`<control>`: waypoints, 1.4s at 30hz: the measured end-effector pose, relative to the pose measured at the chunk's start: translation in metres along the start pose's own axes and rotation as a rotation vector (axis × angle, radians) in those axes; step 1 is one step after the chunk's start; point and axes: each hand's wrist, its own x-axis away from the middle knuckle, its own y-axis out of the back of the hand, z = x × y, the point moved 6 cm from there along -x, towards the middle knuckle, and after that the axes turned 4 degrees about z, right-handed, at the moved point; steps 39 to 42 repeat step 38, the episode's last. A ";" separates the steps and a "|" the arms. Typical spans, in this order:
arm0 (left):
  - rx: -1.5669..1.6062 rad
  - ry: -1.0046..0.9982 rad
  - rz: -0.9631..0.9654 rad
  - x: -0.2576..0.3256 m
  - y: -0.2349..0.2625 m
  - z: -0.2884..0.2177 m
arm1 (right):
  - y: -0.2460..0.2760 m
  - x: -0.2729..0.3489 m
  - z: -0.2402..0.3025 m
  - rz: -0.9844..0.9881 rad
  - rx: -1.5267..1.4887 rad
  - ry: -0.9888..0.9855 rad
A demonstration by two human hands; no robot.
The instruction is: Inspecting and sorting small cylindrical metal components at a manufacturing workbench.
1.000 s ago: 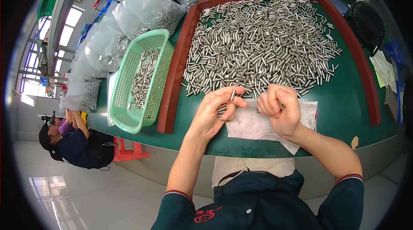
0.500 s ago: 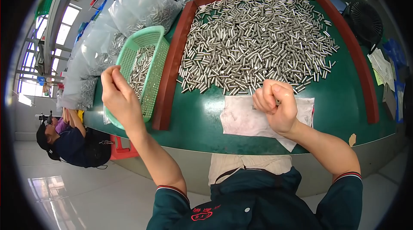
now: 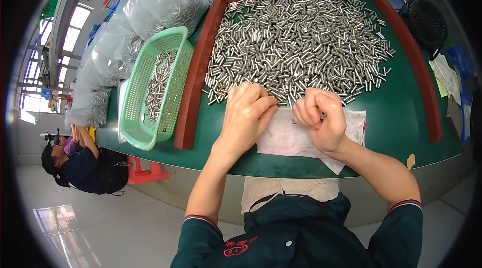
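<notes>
The left hand is resting released fingers on the metal pins at twelve o'clock, while the right hand is clenching over a white cloth on the bench.

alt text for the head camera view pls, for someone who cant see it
A person's left hand reaches into a heap of small metal cylinders on a green table, while the right hand is curled in a fist over a white cloth. A green basket holding more cylinders sits to the left.
</notes>
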 end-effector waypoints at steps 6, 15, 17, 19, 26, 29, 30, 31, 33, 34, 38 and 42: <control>-0.053 -0.039 0.010 0.000 -0.009 -0.004 | 0.001 0.000 -0.002 0.001 -0.001 -0.009; -0.167 -0.107 -0.037 0.000 -0.013 -0.009 | 0.000 0.001 0.000 -0.011 0.007 -0.003; -0.142 -0.040 -0.051 0.003 -0.006 -0.003 | 0.000 0.000 0.000 -0.001 0.007 -0.002; -0.075 0.025 -0.057 0.009 0.002 0.002 | 0.002 0.000 -0.001 0.001 0.011 -0.001; 0.996 0.608 -0.390 0.084 0.038 0.018 | -0.003 -0.003 -0.003 -0.002 -0.034 0.004; 1.265 0.775 -0.633 0.132 0.051 0.021 | -0.003 -0.002 -0.002 0.008 -0.042 0.022; 1.309 0.827 -0.698 0.150 0.053 0.024 | -0.004 -0.002 -0.003 0.022 -0.025 0.023; 1.273 0.840 -0.755 0.166 0.060 0.026 | -0.007 -0.002 -0.002 0.026 -0.028 0.008; 1.330 0.928 -0.850 0.198 0.064 0.032 | -0.011 -0.001 -0.006 0.026 -0.063 -0.006; 1.317 0.942 -0.871 0.208 0.066 0.035 | -0.013 -0.001 -0.001 0.019 -0.040 -0.013; 1.218 0.973 -1.000 0.245 0.079 0.039 | -0.010 -0.003 -0.003 0.000 -0.032 -0.007; 1.218 0.973 -1.000 0.245 0.079 0.039 | -0.010 -0.003 -0.003 0.000 -0.032 -0.007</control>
